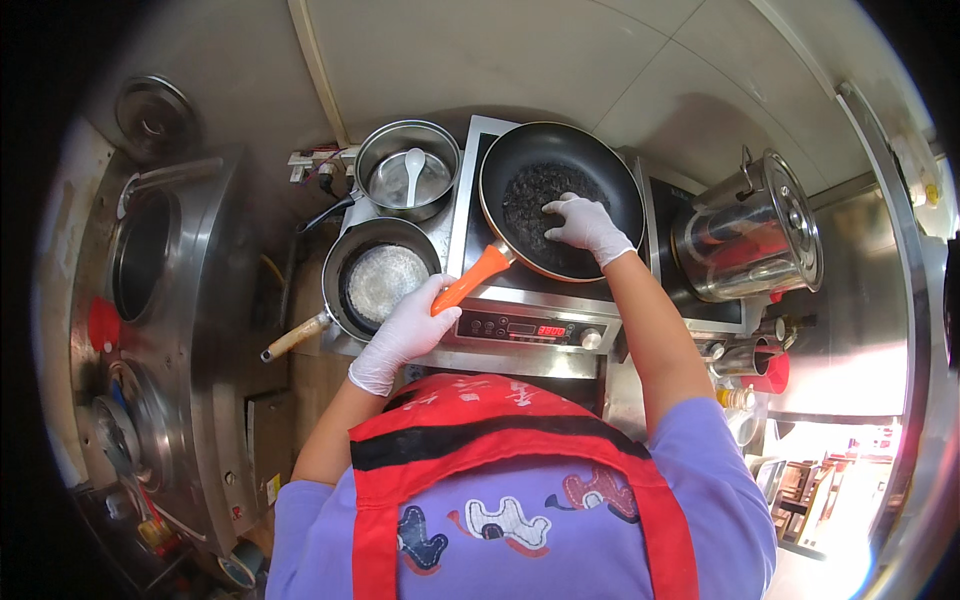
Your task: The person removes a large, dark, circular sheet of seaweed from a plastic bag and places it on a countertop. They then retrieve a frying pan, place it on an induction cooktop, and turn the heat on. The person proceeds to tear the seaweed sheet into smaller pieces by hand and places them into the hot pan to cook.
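A black frying pan [517, 161] with an orange handle [474, 277] sits on an induction cooktop [469, 202]. My gloved left hand [409, 322] grips the handle's end. Over the pan's inside reaches my gloved right hand [581, 223], fingers spread and bent downward. Dark, crumbly or shredded food [544, 187] covers part of the pan's base. Whether my right fingertips touch the food or pinch a little of it, I cannot tell. The cooktop's control panel [529, 328] has a lit red display and a knob.
Left of the cooktop stand a steel saucepan [371, 180] holding a white spoon [412, 176], and a smaller pan [337, 259] with a wooden handle [296, 336]. A tall lidded stockpot [731, 232] is at right. A steel appliance [217, 300] stands far left; steel cups [742, 360] are at lower right.
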The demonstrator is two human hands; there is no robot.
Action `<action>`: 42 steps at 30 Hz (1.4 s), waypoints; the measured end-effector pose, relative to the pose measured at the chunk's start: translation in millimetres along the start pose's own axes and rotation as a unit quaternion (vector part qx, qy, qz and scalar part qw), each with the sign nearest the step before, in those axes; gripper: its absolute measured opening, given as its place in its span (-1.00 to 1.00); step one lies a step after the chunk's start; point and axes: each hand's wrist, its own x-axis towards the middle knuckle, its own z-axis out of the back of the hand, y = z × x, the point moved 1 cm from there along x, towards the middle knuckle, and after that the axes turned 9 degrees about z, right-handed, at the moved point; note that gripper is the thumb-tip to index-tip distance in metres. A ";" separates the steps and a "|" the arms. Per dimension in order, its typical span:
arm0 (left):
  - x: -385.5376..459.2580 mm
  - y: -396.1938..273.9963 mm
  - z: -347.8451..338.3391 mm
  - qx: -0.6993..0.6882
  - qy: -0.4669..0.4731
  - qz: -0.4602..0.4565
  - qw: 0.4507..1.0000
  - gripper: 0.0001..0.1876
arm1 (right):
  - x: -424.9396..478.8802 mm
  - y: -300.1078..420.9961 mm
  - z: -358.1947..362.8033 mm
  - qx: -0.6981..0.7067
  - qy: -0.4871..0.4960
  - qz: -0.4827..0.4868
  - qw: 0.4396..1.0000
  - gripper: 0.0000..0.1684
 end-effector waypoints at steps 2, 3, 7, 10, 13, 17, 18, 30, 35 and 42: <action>-0.9 -4.9 0.5 -0.012 0.016 0.026 0.999 -0.58 | 0.6 1.3 1.2 0.001 -0.020 -0.009 1.000 -0.39; -1.5 -7.9 2.6 -0.015 0.021 0.038 0.999 -0.58 | 3.3 3.5 2.8 0.002 -0.034 -0.011 0.999 -0.39; 0.7 -1.0 1.5 0.010 0.006 -0.004 1.000 -0.58 | 14.5 -2.1 -0.9 -0.002 -0.063 -0.062 0.996 -0.43; 0.2 -5.1 3.0 0.012 0.015 0.019 1.000 -0.57 | 10.5 -4.9 1.5 0.007 -0.100 -0.044 0.994 -0.45; -2.1 -4.8 3.4 0.001 0.022 0.037 0.999 -0.57 | 5.1 -3.2 17.2 0.029 -0.204 -0.053 0.977 -0.37; -0.6 -4.3 3.9 0.001 0.028 0.036 0.999 -0.57 | 8.4 3.1 4.4 0.019 -0.137 -0.008 0.990 -0.24; -0.8 -3.5 3.4 0.002 0.028 0.032 0.999 -0.57 | 13.2 6.2 -4.1 -0.005 -0.072 -0.010 0.997 -0.24; 3.4 -3.0 4.1 -0.013 0.040 0.021 0.999 -0.56 | 21.5 -7.8 -2.1 0.072 -0.175 -0.043 0.981 -0.31; 5.3 3.0 7.5 -0.080 0.067 0.061 0.993 -0.60 | -19.8 -28.2 32.6 0.220 -0.447 -0.031 0.866 -0.43; -5.1 23.7 36.1 -0.253 0.027 0.127 0.959 -0.68 | -175.0 -16.2 -12.3 0.371 -0.543 -0.191 0.729 -0.70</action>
